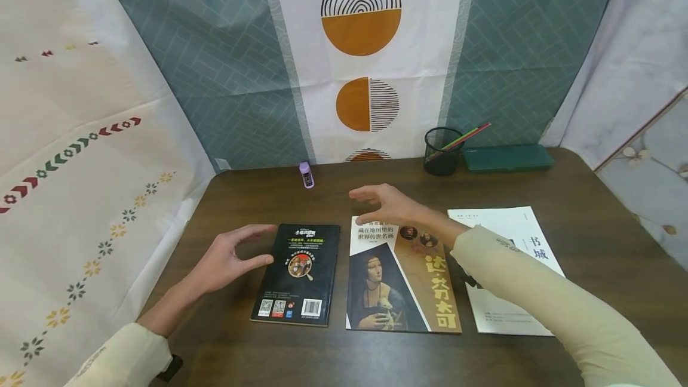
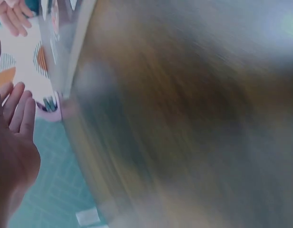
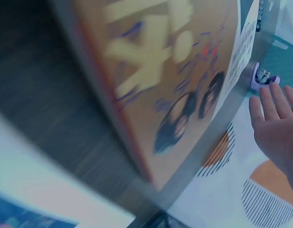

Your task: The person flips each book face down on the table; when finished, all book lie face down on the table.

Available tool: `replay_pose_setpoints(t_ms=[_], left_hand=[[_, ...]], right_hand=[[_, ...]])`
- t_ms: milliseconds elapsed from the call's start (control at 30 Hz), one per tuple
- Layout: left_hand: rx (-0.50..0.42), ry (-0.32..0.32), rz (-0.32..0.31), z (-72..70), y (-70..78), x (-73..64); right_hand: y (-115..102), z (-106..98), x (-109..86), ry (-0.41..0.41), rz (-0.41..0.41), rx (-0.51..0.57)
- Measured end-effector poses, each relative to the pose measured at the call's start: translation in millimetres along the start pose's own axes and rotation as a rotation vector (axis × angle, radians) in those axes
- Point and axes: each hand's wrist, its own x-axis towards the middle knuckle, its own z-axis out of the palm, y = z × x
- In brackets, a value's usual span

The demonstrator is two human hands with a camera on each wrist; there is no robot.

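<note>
A dark-covered book [image 1: 298, 273] lies on the wooden table, its barcode side up. My left hand [image 1: 228, 261] hovers at its left edge, thumb and fingers spread apart with nothing between them. In the middle lies a brown and white book [image 1: 398, 291] with a painted portrait on its cover. Over its top edge is my right hand [image 1: 389, 205], fingers loosely bent and holding nothing. A white book [image 1: 510, 309] lies to the right, partly hidden by the right forearm. The right wrist view shows the brown cover close up, with the right hand [image 3: 279, 128] off to the side.
At the back stand a small purple object [image 1: 306, 175], perhaps a sharpener, and a black mesh pen cup [image 1: 442, 160] with red and green sticks. A green case [image 1: 507, 159] lies beside the cup. Patterned cloth [image 1: 226, 46] hangs behind the table.
</note>
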Motion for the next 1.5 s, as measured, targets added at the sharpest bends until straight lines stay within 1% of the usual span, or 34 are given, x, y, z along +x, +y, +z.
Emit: replay_pose_setpoints(t_ms=[100, 167, 333, 500, 633, 733, 867, 967, 1133, 1267, 1333, 1433, 1500], left_hand=[[-0.045, -0.018, -0.002, 7.7, 6.5, 10.9], [-0.066, -0.033, 0.010, 14.4, 10.9, 18.0], [-0.084, -0.082, 0.047, 31.9, 23.5, 32.7], [-0.117, -0.158, 0.072, 51.0, 34.0, 42.0], [-0.142, -0.223, 0.102, 67.8, 44.1, 45.8], [-0.157, -0.266, 0.126, 78.4, 52.8, 46.9], [-0.163, -0.307, 0.140, 90.0, 63.0, 46.8], [-0.156, -0.330, 0.132, 95.9, 69.7, 45.1], [-0.153, -0.377, 0.130, 102.5, 80.5, 39.2], [-0.163, -0.426, 0.168, 107.6, 87.8, 34.9], [-0.152, -0.449, 0.183, 110.1, 90.0, 32.8], [-0.110, -0.467, 0.210, 112.9, 91.7, 30.2], [-0.072, -0.476, 0.246, 114.6, 91.7, 28.9]], right_hand=[[4, -5, -11.7, -0.021, 0.013, -0.007], [8, -8, -20.0, -0.028, 0.020, -0.008], [15, -15, -40.5, -0.026, 0.041, 0.002], [25, -22, -58.7, -0.003, 0.052, -0.034], [33, -27, -73.4, 0.018, 0.059, -0.024], [38, -29, -84.2, 0.039, 0.069, -0.021], [42, -32, -96.7, 0.072, 0.096, -0.039], [45, -34, -104.7, 0.086, 0.117, -0.051], [49, -36, -115.0, 0.108, 0.119, -0.075], [50, -38, -119.0, 0.132, 0.130, -0.077], [51, -38, -120.1, 0.139, 0.140, -0.083], [51, -37, -121.8, 0.138, 0.151, -0.106], [51, -36, -123.1, 0.133, 0.154, -0.123]])
